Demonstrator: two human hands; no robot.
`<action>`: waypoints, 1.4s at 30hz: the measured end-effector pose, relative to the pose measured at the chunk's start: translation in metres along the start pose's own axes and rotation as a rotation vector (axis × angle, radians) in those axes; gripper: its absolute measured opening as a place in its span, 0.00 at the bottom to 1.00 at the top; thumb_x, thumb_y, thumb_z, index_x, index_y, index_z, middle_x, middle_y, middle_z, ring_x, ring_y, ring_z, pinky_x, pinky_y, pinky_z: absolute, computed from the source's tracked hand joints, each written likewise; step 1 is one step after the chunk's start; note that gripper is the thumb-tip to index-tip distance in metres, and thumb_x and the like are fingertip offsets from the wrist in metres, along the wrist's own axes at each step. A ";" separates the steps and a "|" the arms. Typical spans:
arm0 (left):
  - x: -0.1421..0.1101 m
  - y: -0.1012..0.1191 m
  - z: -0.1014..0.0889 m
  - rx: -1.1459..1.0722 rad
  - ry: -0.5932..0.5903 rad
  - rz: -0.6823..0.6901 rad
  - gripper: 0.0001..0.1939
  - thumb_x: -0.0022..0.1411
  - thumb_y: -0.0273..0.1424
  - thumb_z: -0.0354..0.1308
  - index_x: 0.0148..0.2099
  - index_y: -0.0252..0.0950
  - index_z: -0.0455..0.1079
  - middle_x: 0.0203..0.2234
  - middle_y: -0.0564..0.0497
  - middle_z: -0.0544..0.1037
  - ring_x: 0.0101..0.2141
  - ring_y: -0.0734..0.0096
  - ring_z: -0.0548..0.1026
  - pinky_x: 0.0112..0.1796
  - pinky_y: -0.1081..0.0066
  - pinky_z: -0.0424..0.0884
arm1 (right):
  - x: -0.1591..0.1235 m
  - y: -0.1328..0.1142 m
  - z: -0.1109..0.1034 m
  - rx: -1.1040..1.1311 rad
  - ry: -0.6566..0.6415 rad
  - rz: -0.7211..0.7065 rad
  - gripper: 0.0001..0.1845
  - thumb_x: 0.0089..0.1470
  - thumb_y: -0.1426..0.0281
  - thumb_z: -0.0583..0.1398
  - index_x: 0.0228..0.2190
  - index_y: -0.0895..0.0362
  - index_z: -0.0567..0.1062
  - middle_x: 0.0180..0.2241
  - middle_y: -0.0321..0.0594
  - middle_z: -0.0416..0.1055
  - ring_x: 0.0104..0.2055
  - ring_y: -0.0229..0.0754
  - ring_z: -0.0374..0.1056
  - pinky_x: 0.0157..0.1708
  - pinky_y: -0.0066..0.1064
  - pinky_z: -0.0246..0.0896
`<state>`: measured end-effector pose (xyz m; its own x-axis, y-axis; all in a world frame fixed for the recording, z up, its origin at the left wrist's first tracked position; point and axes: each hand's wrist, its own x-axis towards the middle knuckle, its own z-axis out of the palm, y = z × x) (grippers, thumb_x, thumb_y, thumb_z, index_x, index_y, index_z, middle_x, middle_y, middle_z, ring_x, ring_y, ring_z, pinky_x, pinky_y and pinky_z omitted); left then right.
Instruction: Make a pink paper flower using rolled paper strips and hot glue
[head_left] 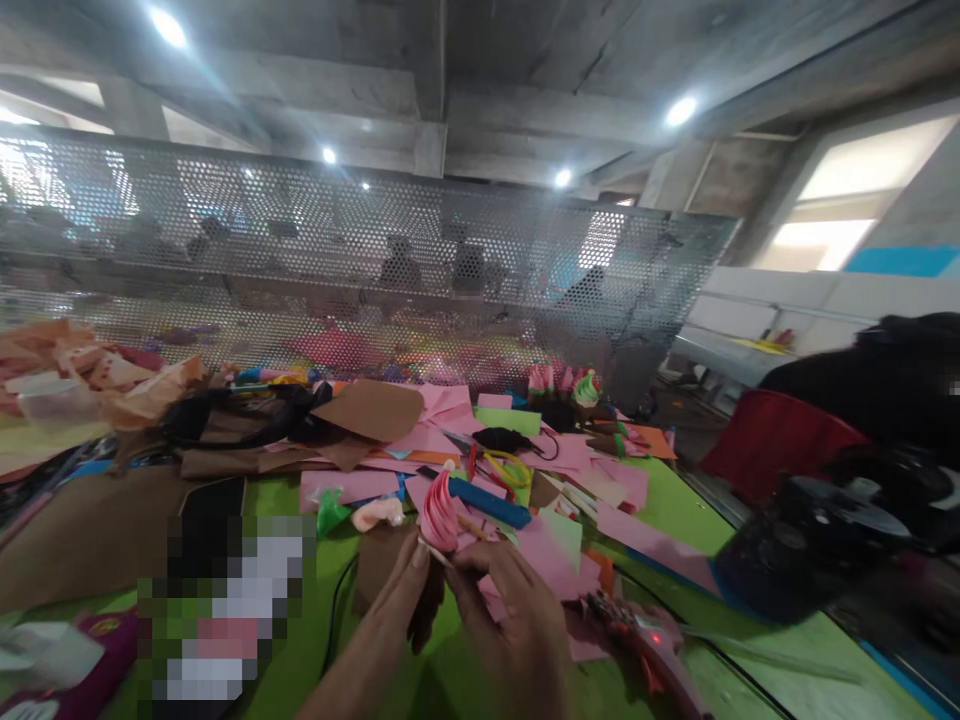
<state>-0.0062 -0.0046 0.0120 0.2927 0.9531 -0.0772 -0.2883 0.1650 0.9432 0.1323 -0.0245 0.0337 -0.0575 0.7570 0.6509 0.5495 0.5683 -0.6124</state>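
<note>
A pink swirled craft piece [439, 512], shaped like whipped cream with a small pale ball on top, stands upright between my hands. My left hand [397, 600] is closed around its lower part from the left, with the thumb up against a pale rim. On the other side my right hand [514, 610] has its fingers curled in at the base. Those fingertips are partly hidden, and so is the underside of the piece. Just behind it lies a blue tool handle [491, 502]. A peach lump [377, 513] and a green lump [331, 512] sit to the left.
A pink glue gun [656, 640] with a red light lies at the right, its cord beside it. Pink sheets [435, 425] and brown sheets [90, 530] cover much of the green table [675, 500]. A perforated metal screen [375, 260] stands behind. Another person [885, 370] is at the right.
</note>
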 end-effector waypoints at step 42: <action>0.005 0.002 0.000 -0.198 0.058 0.009 0.16 0.65 0.39 0.56 0.52 0.37 0.70 0.44 0.46 0.77 0.41 0.61 0.76 0.41 0.61 0.75 | 0.007 -0.002 -0.010 0.137 -0.019 0.064 0.06 0.54 0.76 0.61 0.34 0.54 0.75 0.33 0.37 0.73 0.33 0.39 0.69 0.32 0.28 0.64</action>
<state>-0.0056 0.0005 0.0138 0.2384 0.9667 -0.0932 -0.4658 0.1980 0.8625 0.1394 -0.0236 0.0438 -0.0421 0.7980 0.6012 0.4337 0.5567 -0.7085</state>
